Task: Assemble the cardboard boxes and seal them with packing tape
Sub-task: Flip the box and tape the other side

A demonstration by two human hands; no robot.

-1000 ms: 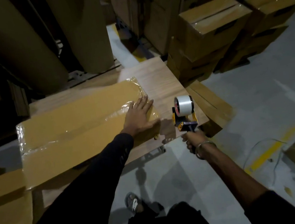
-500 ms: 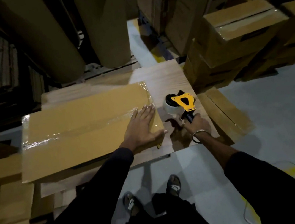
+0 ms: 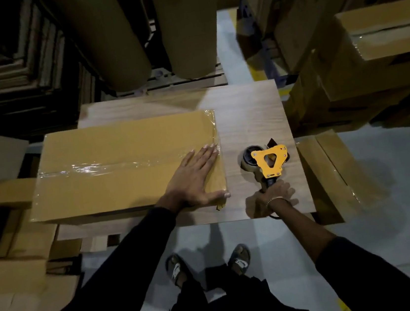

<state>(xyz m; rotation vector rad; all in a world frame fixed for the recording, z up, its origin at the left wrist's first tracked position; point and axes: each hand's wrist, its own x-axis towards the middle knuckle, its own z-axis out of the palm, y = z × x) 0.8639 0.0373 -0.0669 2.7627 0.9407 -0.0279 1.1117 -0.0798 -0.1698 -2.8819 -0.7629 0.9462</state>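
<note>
Our right hand (image 3: 272, 196) is closed on the handle of the tape dispenser (image 3: 264, 160), which a second ago stood upright off the surface's near edge and now lies on its side near the right edge of the surface (image 3: 250, 113). Our left hand (image 3: 196, 179) stays spread flat, fingers apart, on the near right corner of the cardboard box (image 3: 127, 162) at the surface's left. With clear tape (image 3: 102, 166) along the seam, we judge this box sealed.
</note>
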